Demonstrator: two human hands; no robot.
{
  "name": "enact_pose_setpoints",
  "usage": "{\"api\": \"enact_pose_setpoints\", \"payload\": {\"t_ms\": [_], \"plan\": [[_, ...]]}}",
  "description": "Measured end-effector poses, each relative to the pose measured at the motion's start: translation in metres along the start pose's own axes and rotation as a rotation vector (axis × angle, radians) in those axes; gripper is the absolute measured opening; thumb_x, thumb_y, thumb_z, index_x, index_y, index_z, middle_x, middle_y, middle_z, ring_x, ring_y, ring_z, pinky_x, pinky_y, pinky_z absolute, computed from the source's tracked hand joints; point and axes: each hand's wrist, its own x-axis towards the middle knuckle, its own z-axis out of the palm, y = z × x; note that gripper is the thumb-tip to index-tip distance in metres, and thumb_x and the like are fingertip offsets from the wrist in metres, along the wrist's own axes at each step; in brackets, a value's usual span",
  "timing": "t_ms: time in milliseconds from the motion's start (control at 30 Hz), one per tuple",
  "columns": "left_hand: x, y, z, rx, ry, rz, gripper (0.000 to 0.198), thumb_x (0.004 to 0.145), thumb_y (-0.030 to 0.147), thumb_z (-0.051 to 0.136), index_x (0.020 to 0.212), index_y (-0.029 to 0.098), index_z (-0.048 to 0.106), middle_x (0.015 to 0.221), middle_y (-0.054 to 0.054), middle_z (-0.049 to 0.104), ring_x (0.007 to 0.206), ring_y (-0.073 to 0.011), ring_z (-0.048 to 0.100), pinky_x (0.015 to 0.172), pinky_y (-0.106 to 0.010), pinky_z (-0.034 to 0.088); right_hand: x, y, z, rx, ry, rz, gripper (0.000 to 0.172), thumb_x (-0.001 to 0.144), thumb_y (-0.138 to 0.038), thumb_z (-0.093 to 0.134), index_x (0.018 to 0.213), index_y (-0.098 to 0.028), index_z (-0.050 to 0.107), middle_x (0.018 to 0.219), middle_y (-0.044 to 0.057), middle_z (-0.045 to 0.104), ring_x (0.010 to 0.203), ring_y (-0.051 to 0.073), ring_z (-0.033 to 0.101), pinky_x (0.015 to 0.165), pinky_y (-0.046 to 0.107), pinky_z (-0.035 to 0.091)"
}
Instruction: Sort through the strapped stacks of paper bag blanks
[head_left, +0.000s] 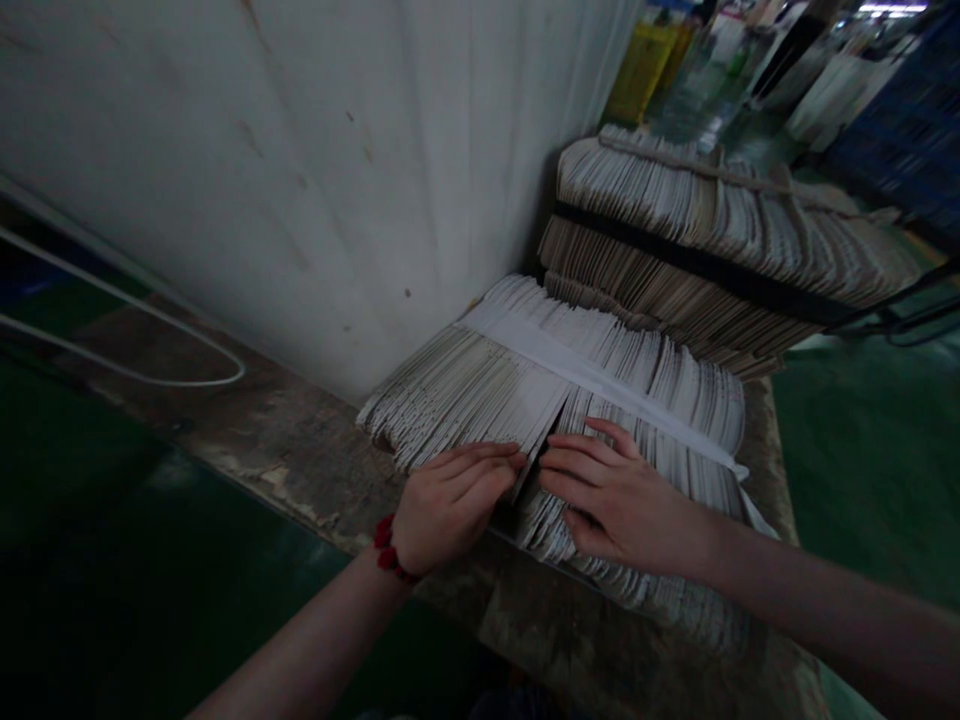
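Note:
A bundle of thin flattened cardboard sheets [450, 400] lies on edge on a worn wooden board, with a white strap [600, 378] across its top. A dark gap splits the row of sheets near the middle. My left hand [454, 500], with a red bracelet at the wrist, is at the gap's left side, its fingers together and curled over the sheets' edges; its thumb is hidden. Just across the gap, my right hand [619, 490] rests on the sheets with fingers apart.
Behind the bundle, another tied stack of cardboard [720, 240] has a dark band around it. A large whitish panel [300, 180] rises at the left, beside a looped white cord [187, 382]. Farther off are a yellow bin [637, 75], blue crates [900, 130] and a person's leg [787, 55].

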Motion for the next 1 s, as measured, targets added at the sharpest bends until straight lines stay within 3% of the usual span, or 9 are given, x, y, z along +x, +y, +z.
{"api": "enact_pose_setpoints", "payload": {"t_ms": [233,467,600,767,1000], "plan": [[-0.0003,-0.0006,-0.0021,0.042,-0.011,0.043,0.015,0.091,0.010,0.054,0.100,0.018,0.063,0.115,-0.002,0.073,0.120,-0.0158,0.062,0.104,-0.031,0.050,-0.0051,0.0014,0.0005,0.012,-0.016,0.014,0.033,0.092,-0.028,0.050,0.123,-0.026,0.058,0.140,0.001,0.056,0.139,0.022,0.038,0.120,0.048,0.008],[0.0007,-0.0013,-0.0058,0.108,-0.041,0.095,0.018,0.093,0.015,0.055,0.107,0.020,0.066,0.120,-0.003,0.071,0.119,-0.0174,0.061,0.102,-0.032,0.052,-0.0063,0.0016,0.0021,0.018,-0.004,0.031,0.032,0.091,-0.030,0.055,0.122,-0.027,0.060,0.128,0.000,0.064,0.131,0.021,0.047,0.121,0.048,0.006],[-0.0021,-0.0033,-0.0065,0.110,-0.065,0.101,0.023,0.093,0.018,0.055,0.114,0.022,0.065,0.123,-0.002,0.069,0.121,-0.0180,0.060,0.103,-0.033,0.052,-0.0070,0.0013,0.0014,-0.006,-0.016,0.030,0.033,0.091,-0.028,0.054,0.124,-0.028,0.059,0.135,-0.001,0.061,0.134,0.021,0.044,0.120,0.048,0.007],[-0.0016,-0.0020,-0.0045,0.099,-0.027,0.092,0.021,0.093,0.017,0.054,0.112,0.019,0.064,0.120,-0.004,0.070,0.118,-0.0195,0.062,0.102,-0.034,0.053,-0.0060,0.0020,-0.0016,-0.063,-0.092,-0.001,0.038,0.090,-0.021,0.050,0.127,-0.026,0.056,0.147,-0.001,0.051,0.139,0.021,0.038,0.121,0.047,0.003],[0.0018,0.0021,-0.0002,0.012,0.070,0.038,0.017,0.090,0.008,0.054,0.104,0.014,0.060,0.111,-0.005,0.074,0.113,-0.0159,0.065,0.103,-0.029,0.051,-0.0057,-0.0012,-0.0048,-0.083,-0.076,-0.038,0.039,0.090,-0.018,0.049,0.127,-0.023,0.056,0.142,0.002,0.056,0.134,0.018,0.046,0.121,0.046,-0.004]]}}
